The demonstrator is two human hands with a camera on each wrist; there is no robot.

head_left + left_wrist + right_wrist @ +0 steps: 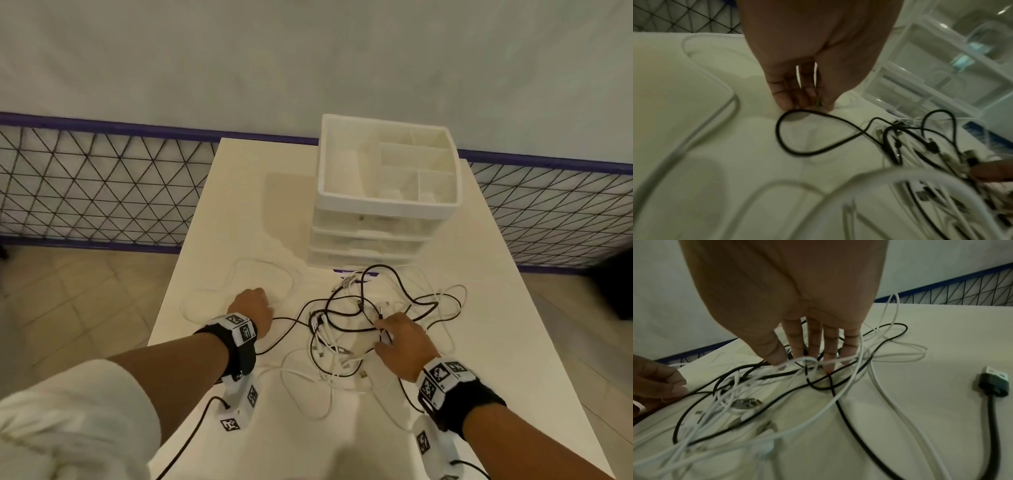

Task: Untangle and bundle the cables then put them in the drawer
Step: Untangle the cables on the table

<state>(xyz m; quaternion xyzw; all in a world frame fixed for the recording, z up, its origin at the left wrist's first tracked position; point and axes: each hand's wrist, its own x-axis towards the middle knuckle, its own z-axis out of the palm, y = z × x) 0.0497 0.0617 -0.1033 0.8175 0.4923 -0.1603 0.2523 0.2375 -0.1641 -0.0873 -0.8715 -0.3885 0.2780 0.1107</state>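
A tangle of black and white cables lies on the white table in front of a white drawer unit whose drawers are closed. My left hand rests left of the tangle with fingers curled. In the left wrist view my left hand pinches at the top of a black cable loop. My right hand sits on the tangle's right side. In the right wrist view my right hand has straight fingers pressed down into the cables, and a white strand crosses the fingertips.
A single white cable loops loosely beyond my left hand. A black USB plug lies apart on the right. The drawer unit's top is an open divided tray. A purple-framed mesh fence runs behind the table.
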